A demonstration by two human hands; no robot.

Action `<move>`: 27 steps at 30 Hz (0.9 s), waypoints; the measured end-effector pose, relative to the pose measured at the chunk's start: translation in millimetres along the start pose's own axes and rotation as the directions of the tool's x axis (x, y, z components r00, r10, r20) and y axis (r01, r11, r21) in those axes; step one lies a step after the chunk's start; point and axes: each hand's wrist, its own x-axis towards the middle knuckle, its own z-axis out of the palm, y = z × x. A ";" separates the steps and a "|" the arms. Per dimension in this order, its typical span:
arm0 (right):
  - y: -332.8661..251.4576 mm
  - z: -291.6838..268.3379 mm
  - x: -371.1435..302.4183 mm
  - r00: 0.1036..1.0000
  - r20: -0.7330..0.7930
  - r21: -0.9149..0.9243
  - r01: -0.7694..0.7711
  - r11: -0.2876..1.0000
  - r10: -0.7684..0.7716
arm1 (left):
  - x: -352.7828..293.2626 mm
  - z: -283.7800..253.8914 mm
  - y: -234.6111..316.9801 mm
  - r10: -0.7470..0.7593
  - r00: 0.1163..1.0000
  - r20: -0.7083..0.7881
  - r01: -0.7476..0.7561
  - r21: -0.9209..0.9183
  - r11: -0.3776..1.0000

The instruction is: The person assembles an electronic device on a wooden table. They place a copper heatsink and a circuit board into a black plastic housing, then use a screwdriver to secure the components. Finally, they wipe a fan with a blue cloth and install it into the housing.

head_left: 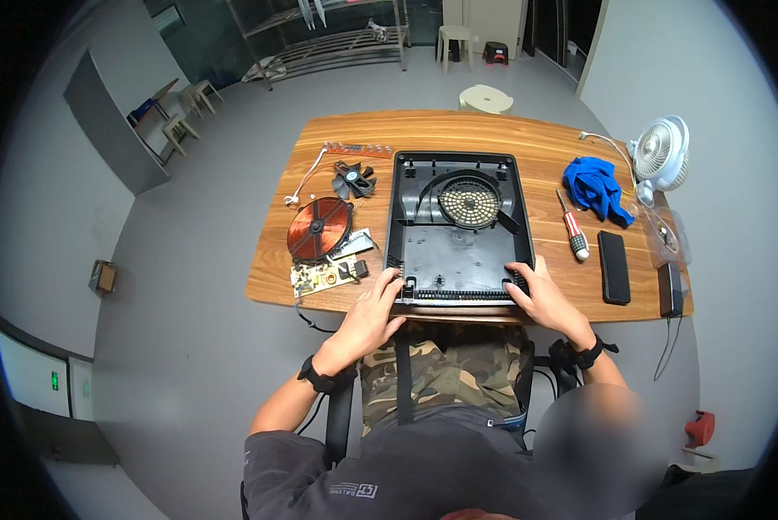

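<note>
A black plastic housing of an induction cooker (458, 251) lies on the table in front of me, its hollow inside facing up. A round vent grille sits in its far half, and slotted vents run along its near edge. My left hand (373, 308) holds the near left corner, fingertips on the rim and thumb below. At the near right corner my right hand (541, 299) grips the side, with fingers curled over the rim. Left of the housing are a copper coil (320, 230), a circuit board (324, 276), a black fan (353, 179) and a narrow red board (359, 149).
On the wooden table's (545, 139) right side lie a screwdriver (573, 227), a black phone-like slab (613, 267), a blue cloth (597, 188) and a black box with a cable (670, 290). A small white fan (660, 154) stands at the right edge. A stool (485, 98) is behind the table.
</note>
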 end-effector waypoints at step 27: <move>4.8 2.3 -0.3 0.999 -0.018 -0.053 0.027 0.998 -0.028 | 1.6 1.4 3.4 0.043 0.998 -0.055 -0.041 0.028 0.999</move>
